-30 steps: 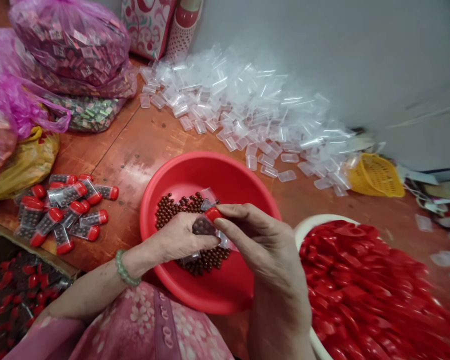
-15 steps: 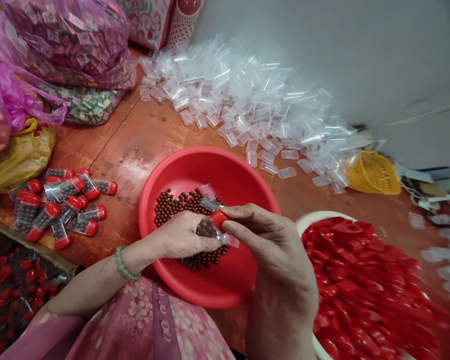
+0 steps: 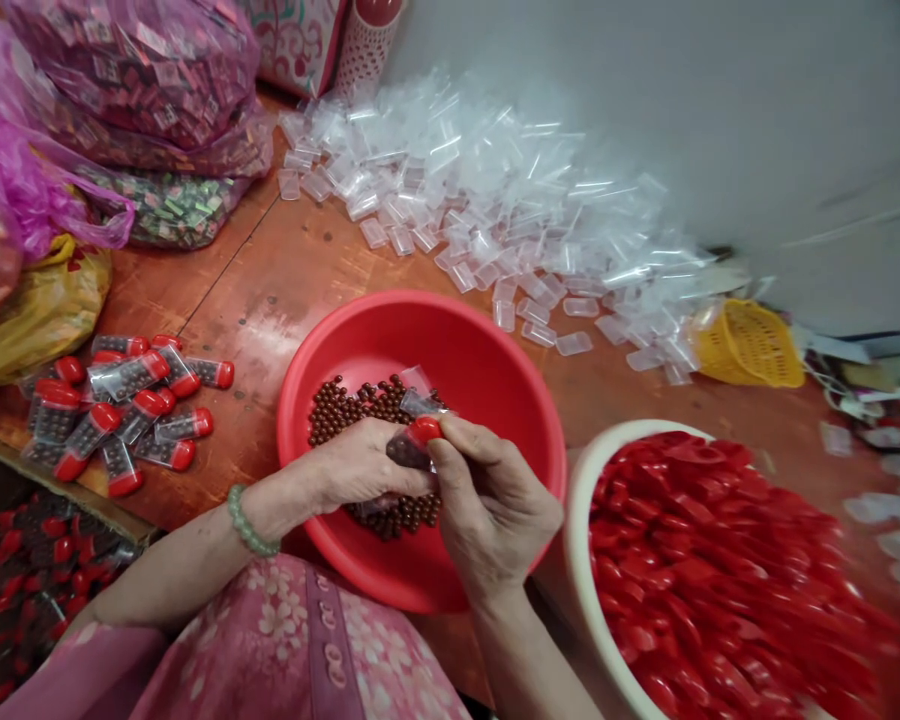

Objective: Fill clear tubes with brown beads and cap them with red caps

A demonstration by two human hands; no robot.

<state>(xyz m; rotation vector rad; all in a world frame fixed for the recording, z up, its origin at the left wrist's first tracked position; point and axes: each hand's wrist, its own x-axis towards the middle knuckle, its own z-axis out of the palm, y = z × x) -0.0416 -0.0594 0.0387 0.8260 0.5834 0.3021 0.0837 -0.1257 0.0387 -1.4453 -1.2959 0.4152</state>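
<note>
right fingers [image 3: 471, 440] pinch the red cap [image 3: 424, 430]; left fingers [image 3: 412, 483] clasp the dark-filled tube [image 3: 406, 450] between them.

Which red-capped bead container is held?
The bead container over the red basin, body in the left hand, right hand at its cap; others lie heaped at left.

A glossy red plastic cap [image 3: 424, 429] and a clear plastic tube [image 3: 403, 450] join shiny brown beads [image 3: 330, 415] and a smooth plastic basin [image 3: 495, 370]. The scuffed desk [image 3: 292, 250] looks wooden, the floral cloth [image 3: 270, 640] matt, the heaped cases [image 3: 457, 200] shiny, transparent plastic.
</note>
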